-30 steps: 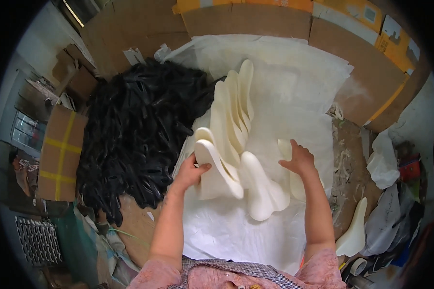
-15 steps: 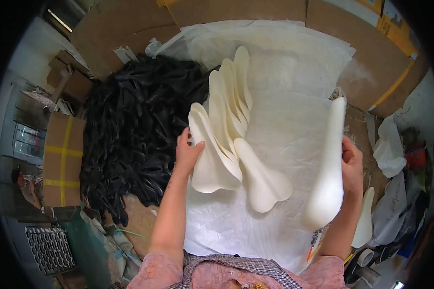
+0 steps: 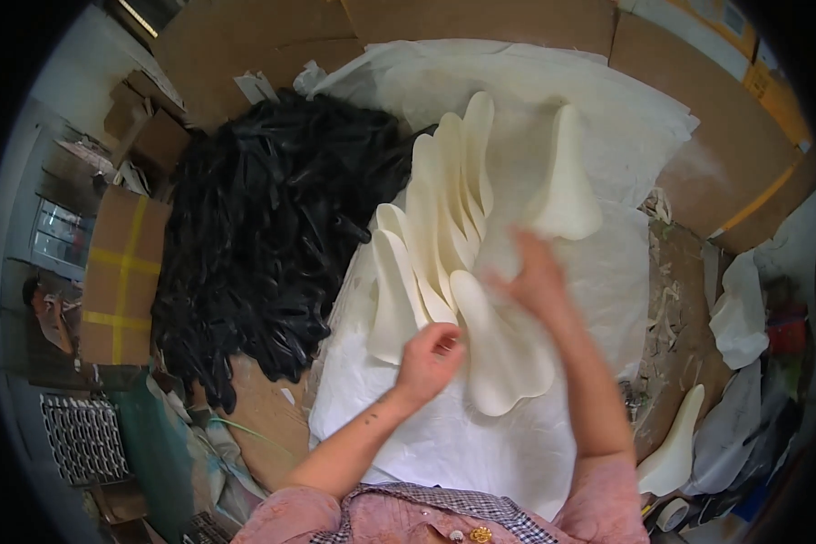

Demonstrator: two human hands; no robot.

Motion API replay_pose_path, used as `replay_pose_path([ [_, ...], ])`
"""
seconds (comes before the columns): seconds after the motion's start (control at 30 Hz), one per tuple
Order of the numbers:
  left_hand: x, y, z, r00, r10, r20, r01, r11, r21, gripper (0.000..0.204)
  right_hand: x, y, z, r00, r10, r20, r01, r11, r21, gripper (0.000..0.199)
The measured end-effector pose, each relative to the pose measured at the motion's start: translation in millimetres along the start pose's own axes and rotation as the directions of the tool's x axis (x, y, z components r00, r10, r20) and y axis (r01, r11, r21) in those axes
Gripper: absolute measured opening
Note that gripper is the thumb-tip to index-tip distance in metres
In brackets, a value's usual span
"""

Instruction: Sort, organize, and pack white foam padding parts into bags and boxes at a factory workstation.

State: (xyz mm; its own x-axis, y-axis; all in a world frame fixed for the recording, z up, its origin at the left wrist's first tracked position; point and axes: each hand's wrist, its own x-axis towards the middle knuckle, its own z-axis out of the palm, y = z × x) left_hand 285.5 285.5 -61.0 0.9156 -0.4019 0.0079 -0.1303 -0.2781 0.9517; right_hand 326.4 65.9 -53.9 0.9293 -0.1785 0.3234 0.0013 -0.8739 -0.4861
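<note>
Pale cream saddle-shaped foam pads [image 3: 440, 195] overlap in a slanting row on the white sheet [image 3: 372, 435]. My left hand [image 3: 431, 363] is at the near end of this row, its fingers curled closed; what they grip, if anything, is hidden. Just right of it lies a single saddle pad [image 3: 503, 354], its broad end toward me. My right hand [image 3: 539, 276], smeared by motion, hovers above that pad with thumb and fingers apart and nothing in them. Beyond it, another saddle pad [image 3: 567, 186] lies by itself on the far right of the sheet.
A large heap of glossy black pieces [image 3: 254, 245] covers the left side. Cardboard walls [image 3: 480, 23] enclose the far edge. At the right, one more cream pad [image 3: 675, 449] lies near a roll of tape [image 3: 673, 515] and plastic bags [image 3: 739, 308]. A taped carton [image 3: 122, 276] stands at the left.
The pad that my right hand held now lies on the far part of the sheet. My right hand has swung left, empty. My left hand has moved right and toward me along the row.
</note>
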Motion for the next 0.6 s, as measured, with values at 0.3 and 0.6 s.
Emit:
replay_pose_path([
  [0.3, -37, -40, -127, 0.935, -0.099, -0.341, 0.125, 0.991, 0.054, 0.014, -7, 17, -21, 0.948, 0.157, 0.276, -0.317, 0.534, 0.784, 0.077],
  [0.6, -180, -137, -257, 0.604, -0.199, -0.772, 0.250, 0.967, -0.054, 0.008, 100, 234, -113, 0.807, 0.557, -0.195, -0.460, 0.800, 0.385, 0.060],
])
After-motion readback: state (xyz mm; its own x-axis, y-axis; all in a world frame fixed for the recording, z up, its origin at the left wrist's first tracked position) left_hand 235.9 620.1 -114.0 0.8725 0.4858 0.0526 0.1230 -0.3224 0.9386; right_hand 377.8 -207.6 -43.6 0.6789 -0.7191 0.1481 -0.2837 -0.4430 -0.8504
